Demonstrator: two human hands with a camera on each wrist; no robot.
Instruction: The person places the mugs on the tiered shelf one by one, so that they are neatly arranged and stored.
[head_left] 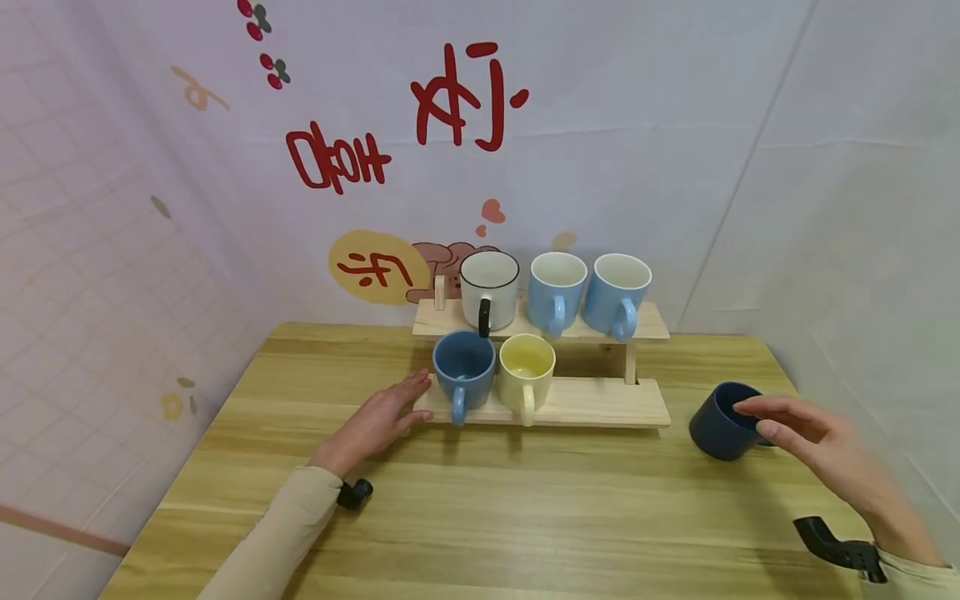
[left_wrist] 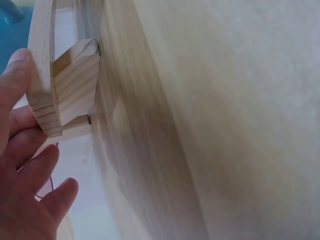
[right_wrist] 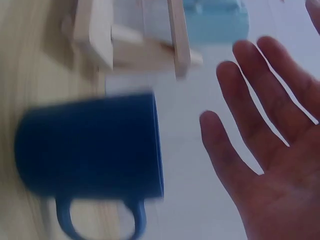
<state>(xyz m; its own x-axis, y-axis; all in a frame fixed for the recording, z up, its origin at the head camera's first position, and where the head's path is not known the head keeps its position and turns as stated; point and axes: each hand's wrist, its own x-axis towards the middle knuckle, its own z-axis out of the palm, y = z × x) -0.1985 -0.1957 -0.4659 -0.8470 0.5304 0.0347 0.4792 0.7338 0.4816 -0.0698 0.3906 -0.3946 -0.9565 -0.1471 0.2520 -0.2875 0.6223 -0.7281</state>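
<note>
My left hand (head_left: 375, 421) rests against the left end of the wooden rack's lower shelf (head_left: 600, 400), fingers fairly straight. In the left wrist view its thumb (left_wrist: 17, 72) touches the shelf end, other fingers spread below. On that shelf stand a blue mug (head_left: 463, 375) and a pale yellow mug (head_left: 527, 375), handles toward me. At the right, a navy mug (head_left: 718, 425) stands tilted on the table. My right hand (head_left: 817, 446) hovers beside its rim, and the right wrist view shows the fingers spread, apart from the mug (right_wrist: 92, 145).
The upper shelf (head_left: 656, 323) bears a white mug (head_left: 489, 292) with a black rim and handle, and two light blue mugs, one in the middle (head_left: 555, 292) and one at right (head_left: 617, 296). The wooden table (head_left: 480, 525) meets a printed cloth backdrop (head_left: 637, 150).
</note>
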